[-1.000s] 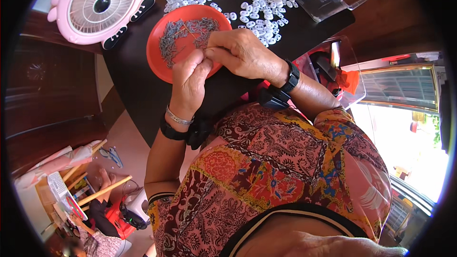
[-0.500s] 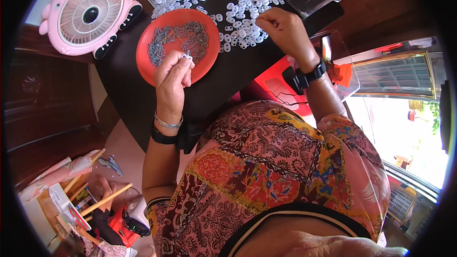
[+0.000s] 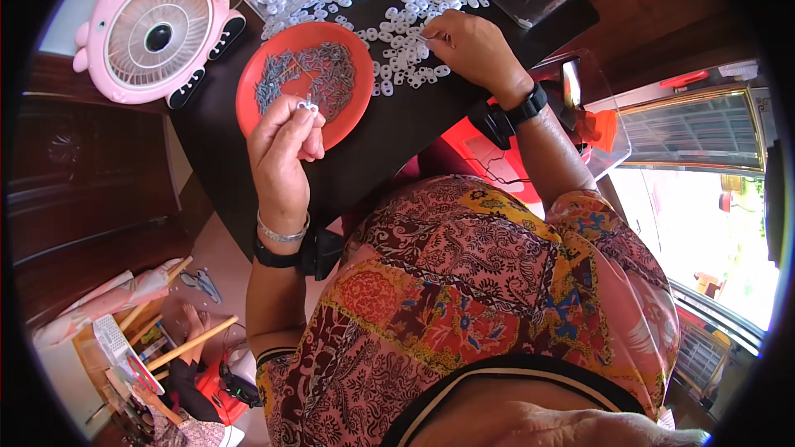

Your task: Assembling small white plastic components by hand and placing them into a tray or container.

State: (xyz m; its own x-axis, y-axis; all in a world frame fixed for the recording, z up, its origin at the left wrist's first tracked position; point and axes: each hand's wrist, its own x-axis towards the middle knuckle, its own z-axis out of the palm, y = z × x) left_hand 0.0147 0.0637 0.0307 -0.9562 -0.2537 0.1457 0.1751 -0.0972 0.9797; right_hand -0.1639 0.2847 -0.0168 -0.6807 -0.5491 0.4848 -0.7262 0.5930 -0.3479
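Observation:
My left hand (image 3: 281,153) is closed in a pinch over the near rim of a red plate (image 3: 246,120). Between its thumb and fingers is a small white plastic piece (image 3: 307,107), with a thin grey metal pin standing up from it. Grey screws or nails (image 3: 331,74) lie heaped in the plate. Farther right, my right hand (image 3: 476,50) has its thumb and forefinger together at the edge of a spread of white two-holed plastic pieces (image 3: 406,54). Something thin and greyish shows at those fingertips, too small to name.
A pink fan (image 3: 157,37) stands at the left of the dark table (image 3: 224,157). Clear plastic trays (image 3: 538,0) sit along the far side. Beside my right forearm is a red container (image 3: 489,153). Another person's legs (image 3: 195,331) show at the lower left.
My right hand has moved left and slightly nearer, in toward the loose white pieces. My left hand has shifted a little left and nearer, still pinching its white piece.

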